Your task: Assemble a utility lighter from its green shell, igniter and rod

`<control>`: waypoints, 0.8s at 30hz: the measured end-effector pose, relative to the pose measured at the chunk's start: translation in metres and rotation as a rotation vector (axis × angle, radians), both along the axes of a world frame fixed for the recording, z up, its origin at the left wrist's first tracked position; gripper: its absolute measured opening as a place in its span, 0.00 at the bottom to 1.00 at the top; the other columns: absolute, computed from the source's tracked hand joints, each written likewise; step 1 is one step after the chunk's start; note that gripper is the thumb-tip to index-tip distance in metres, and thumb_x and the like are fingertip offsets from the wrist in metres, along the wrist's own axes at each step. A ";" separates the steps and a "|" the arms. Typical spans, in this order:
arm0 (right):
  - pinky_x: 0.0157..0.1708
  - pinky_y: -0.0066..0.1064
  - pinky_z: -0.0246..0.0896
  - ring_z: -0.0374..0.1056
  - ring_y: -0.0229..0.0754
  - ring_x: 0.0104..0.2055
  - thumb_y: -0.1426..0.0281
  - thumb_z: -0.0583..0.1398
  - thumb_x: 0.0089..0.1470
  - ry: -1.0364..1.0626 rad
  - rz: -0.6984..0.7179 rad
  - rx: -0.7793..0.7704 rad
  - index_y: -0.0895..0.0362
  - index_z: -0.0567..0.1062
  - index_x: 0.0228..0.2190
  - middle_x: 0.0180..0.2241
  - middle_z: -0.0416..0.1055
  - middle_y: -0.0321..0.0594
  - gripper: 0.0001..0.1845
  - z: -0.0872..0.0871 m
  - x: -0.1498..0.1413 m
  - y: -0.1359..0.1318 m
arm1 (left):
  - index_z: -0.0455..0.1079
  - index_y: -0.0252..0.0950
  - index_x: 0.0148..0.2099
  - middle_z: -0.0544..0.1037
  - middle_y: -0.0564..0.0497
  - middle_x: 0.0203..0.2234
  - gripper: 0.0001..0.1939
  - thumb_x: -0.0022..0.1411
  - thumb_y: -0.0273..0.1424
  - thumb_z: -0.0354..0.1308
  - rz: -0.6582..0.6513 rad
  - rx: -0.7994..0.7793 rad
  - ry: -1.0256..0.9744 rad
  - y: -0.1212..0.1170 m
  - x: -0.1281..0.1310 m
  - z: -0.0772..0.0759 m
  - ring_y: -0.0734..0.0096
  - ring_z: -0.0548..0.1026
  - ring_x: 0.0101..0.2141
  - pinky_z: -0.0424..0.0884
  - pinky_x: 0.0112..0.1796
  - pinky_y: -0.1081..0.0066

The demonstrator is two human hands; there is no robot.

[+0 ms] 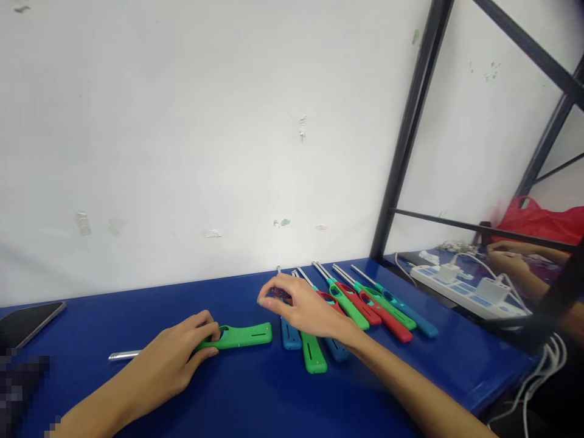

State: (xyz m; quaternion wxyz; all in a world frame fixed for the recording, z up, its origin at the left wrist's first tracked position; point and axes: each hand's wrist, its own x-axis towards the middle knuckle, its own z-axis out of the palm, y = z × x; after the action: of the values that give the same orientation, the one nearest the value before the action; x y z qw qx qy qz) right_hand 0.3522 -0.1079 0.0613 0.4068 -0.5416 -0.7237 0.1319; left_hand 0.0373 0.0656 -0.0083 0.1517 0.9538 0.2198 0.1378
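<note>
Assembly workshop — blue workbench point(246, 395), lighters point(387, 307)

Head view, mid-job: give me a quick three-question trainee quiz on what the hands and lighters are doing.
1. True or false: the left hand rests on a green lighter lying apart from the row.
2. Which hand is over the row of lighters? A) left B) right C) neither
3. Fill in: the dark phone lies at the table's far ____ side.

Key:
1. True; its metal nozzle sticks out beyond the hand.
2. B; the right hand covers the row's left end on the blue table.
3. Left.
</note>
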 end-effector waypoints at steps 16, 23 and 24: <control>0.59 0.53 0.89 0.87 0.54 0.59 0.58 0.74 0.83 -0.423 -0.039 -0.227 0.53 0.86 0.65 0.65 0.86 0.48 0.19 -0.027 0.012 0.015 | 0.81 0.39 0.56 0.86 0.49 0.52 0.16 0.89 0.47 0.67 -0.004 -0.005 0.012 0.000 0.000 0.001 0.67 0.83 0.43 0.86 0.49 0.60; 0.60 0.53 0.88 0.86 0.54 0.60 0.57 0.74 0.83 -0.390 -0.071 -0.197 0.52 0.86 0.65 0.66 0.85 0.48 0.19 -0.024 0.011 0.015 | 0.81 0.39 0.57 0.86 0.49 0.53 0.16 0.89 0.47 0.66 -0.041 0.016 0.035 0.004 0.000 -0.002 0.68 0.83 0.41 0.86 0.47 0.62; 0.60 0.53 0.88 0.86 0.54 0.60 0.57 0.74 0.83 -0.380 -0.070 -0.190 0.52 0.86 0.65 0.66 0.86 0.48 0.18 -0.023 0.011 0.015 | 0.81 0.39 0.57 0.86 0.49 0.53 0.16 0.89 0.47 0.67 -0.042 0.021 0.038 0.005 0.000 -0.003 0.68 0.83 0.41 0.86 0.47 0.62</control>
State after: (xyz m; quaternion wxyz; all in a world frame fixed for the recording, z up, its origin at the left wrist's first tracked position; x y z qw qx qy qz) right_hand 0.3629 -0.0926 0.0383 0.2146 -0.6172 -0.7526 0.0808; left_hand 0.0372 0.0710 -0.0115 0.1403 0.9621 0.2013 0.1190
